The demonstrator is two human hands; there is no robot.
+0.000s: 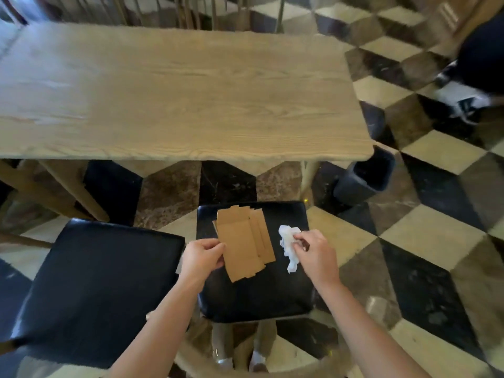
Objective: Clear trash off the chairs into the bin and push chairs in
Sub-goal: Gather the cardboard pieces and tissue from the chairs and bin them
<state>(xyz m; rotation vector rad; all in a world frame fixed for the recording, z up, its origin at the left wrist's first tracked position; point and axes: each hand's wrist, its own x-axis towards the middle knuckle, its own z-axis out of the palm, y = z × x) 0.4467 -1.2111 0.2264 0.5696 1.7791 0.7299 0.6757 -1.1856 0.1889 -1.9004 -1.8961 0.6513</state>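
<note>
- The person stands behind two black-cushioned chairs drawn out from the wooden bench [174, 99]; the right chair [253, 296] carries the trash, while the left chair [101, 285] shows a bare seat.
- The left hand [201, 257] pinches the near-left edge of a flattened cardboard box [242, 244], thumb on top and fingers curled under its side; whether the cardboard is lifted clear of the cushion cannot be told.
- The cardboard's long axis runs away from the person toward the bench, tilted slightly to the left at its far end.
- The right hand [313, 252] is closed around a crumpled white tissue [289, 246], fingertips pressed into the wad, with a loose tail hanging toward the seat.
- The tissue lies just beside the cardboard's right edge, apart from it.
- The bin [365, 178], dark and open-topped, stands on the checkered floor [436, 214] under the bench's near-right corner, ahead and to the right of both hands.
- The right hand is the nearer one to the bin, so the tissue likely has the shorter path; the cardboard would need to cross over the seat, and its length probably has to go in end-first.
- Both chairs are not yet pushed in.
</note>
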